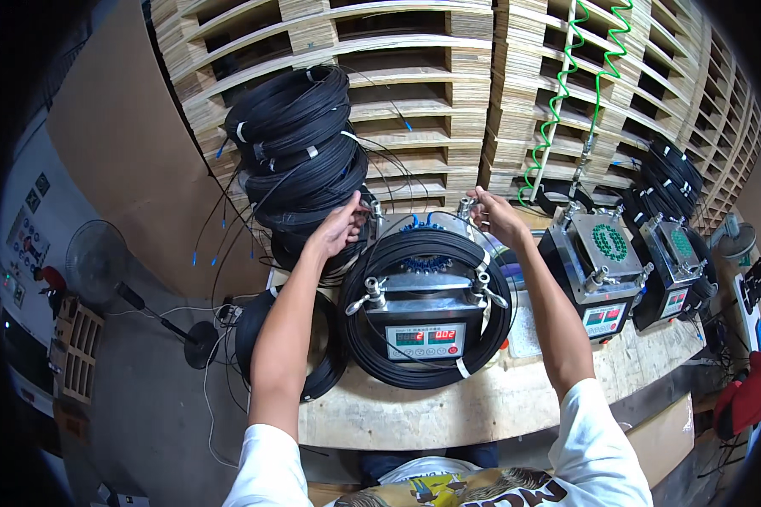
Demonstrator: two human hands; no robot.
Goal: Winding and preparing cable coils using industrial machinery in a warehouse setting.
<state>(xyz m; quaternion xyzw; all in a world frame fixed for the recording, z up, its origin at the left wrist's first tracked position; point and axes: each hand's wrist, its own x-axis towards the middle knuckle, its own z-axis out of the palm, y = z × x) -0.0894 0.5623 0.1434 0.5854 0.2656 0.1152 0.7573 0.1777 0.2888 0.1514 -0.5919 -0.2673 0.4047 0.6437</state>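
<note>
Inside a black cable coil point(397, 369), blue connectors point(429, 264), left hand point(338, 230), right hand point(500, 217) at rear knobs point(376, 209), grip unclear

Lg. stacks of wooden pallets point(469, 101) fill the bkgd, w/ 2 green coiled hoses point(563, 78) hanging in front, R of ctr. Tall brown panel point(135, 144) stands upper L. Floor fan point(97, 258) on grey floor point(148, 406), L side; person in red point(52, 279) beyond, near a white wall point(30, 215). Sm. fan point(736, 239) far R. Cardboard point(659, 431) lower R.
</note>
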